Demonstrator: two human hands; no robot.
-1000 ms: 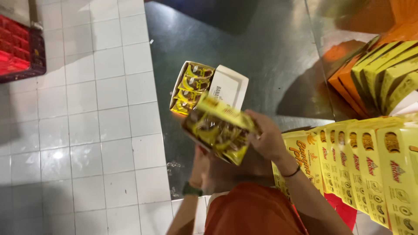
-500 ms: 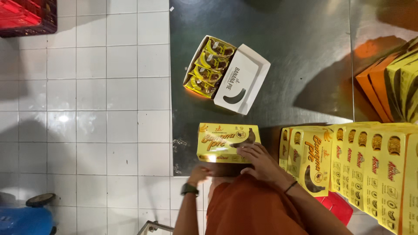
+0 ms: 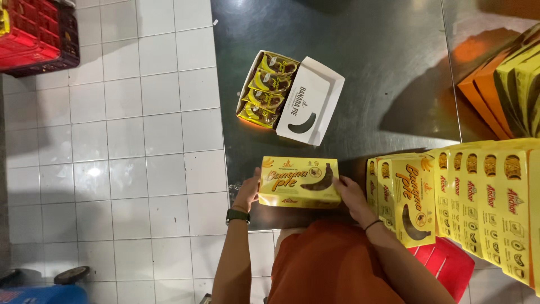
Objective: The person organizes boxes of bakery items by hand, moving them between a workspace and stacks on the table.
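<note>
Yellow box (image 3: pixel 299 182) flat on steel table (image 3: pixel 388 73), between left hand (image 3: pixel 248 190) and right hand (image 3: pixel 350 193); fingers pressed against its ends, grip seemingly light.

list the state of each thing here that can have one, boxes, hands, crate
closed yellow box: shut, lying flat at the table edge, held at both ends
open box: lid folded back, wrapped pies inside in a row
row of yellow boxes: shut, standing on edge side by side
orange and yellow boxes: stacked, leaning
left hand: grip on the closed box's left end
right hand: grip on its right end
red crate: on the tiled floor, contents unclear
</note>
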